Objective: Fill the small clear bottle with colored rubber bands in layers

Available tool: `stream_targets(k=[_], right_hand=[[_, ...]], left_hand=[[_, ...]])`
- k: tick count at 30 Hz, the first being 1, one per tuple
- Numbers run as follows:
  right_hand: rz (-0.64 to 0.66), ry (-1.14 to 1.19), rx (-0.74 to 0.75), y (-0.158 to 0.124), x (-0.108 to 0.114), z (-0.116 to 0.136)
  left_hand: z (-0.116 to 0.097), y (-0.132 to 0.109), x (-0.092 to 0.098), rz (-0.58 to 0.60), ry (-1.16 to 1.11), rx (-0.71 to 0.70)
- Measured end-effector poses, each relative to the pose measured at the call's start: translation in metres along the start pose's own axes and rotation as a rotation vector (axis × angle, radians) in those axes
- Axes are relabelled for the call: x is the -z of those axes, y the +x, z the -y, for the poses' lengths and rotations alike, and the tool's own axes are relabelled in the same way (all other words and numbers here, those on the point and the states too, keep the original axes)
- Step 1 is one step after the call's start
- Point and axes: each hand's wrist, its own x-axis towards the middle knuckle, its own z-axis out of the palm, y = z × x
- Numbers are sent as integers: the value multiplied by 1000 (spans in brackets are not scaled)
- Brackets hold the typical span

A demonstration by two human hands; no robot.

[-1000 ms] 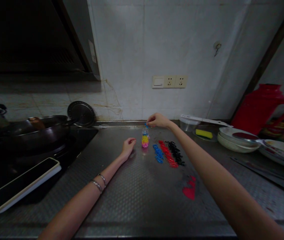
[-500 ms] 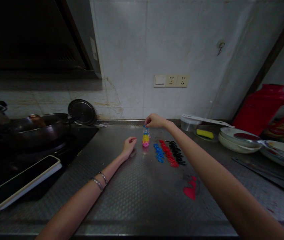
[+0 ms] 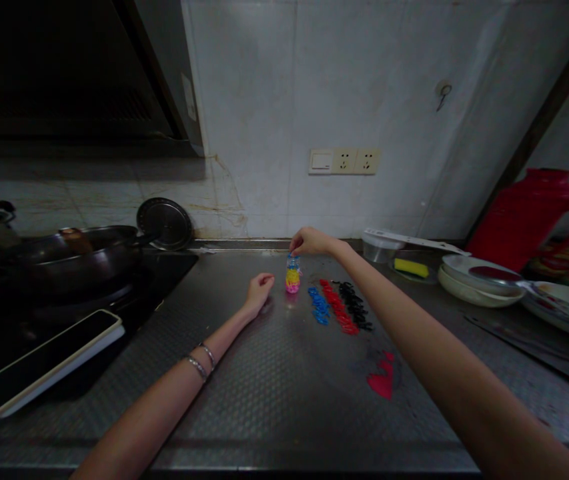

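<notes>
A small clear bottle [image 3: 292, 275] stands upright on the metal counter, with pink, yellow and blue layers inside. Above its mouth, my right hand [image 3: 311, 241] points its pinched fingertips down, with a bit of blue showing just below them. My left hand [image 3: 259, 293] rests on the counter left of the bottle, apart from it, fingers loosely curled and nothing visible in them. Right of the bottle lie three rows of small pieces that look like rubber bands: blue pieces [image 3: 319, 306], red pieces [image 3: 339, 308] and black pieces [image 3: 355, 305].
A torn red scrap [image 3: 382, 380] lies nearer the front. At left are a phone [image 3: 44, 367] and a pan [image 3: 79, 253] on the stove. Bowls [image 3: 479, 287], a yellow sponge [image 3: 411, 268], a plastic tub [image 3: 380, 247] and a red jug [image 3: 524, 220] stand at right.
The blue bit at my right fingertips sits slightly lower, at the bottle's mouth. My hands and the bottle have hardly moved.
</notes>
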Motion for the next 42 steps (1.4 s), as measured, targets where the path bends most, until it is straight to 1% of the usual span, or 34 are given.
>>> stream_targets(k=[6, 9, 12, 15, 18, 20, 23, 26, 30, 35, 38, 42], right_hand=[[-3, 2, -10, -4, 4, 5], [-35, 18, -12, -8, 7, 6], [-78, 42, -11, -13, 10, 3], [-118, 86, -7, -23, 8, -8], [-138, 93, -30, -40, -4, -23], [-138, 78, -37, -56, -19, -32], [-98, 48, -38, -84, -44, -40], [-77, 25, -41, -112, -66, -39], [-42, -6, 8, -137, -84, -31], [-18, -52, -22, -146, -95, -29], [-6, -56, -36, -144, -97, -31], [12, -71, -20, -140, -96, -36]], left_hand=[[3, 3, 0, 11, 8, -4], [5, 3, 0, 14, 9, -2], [5, 3, 0, 17, 12, -4], [4, 2, 1, 23, 14, -7], [4, 2, 1, 29, 7, -12], [3, 3, 1, 34, 6, -13], [3, 3, 0, 31, 22, -6], [2, 2, -1, 21, 41, -11], [0, 0, -1, 9, 61, -18], [-2, -1, -1, 7, 83, -2], [-4, -1, -1, 12, 84, 3], [-5, -2, -1, 9, 76, 9]])
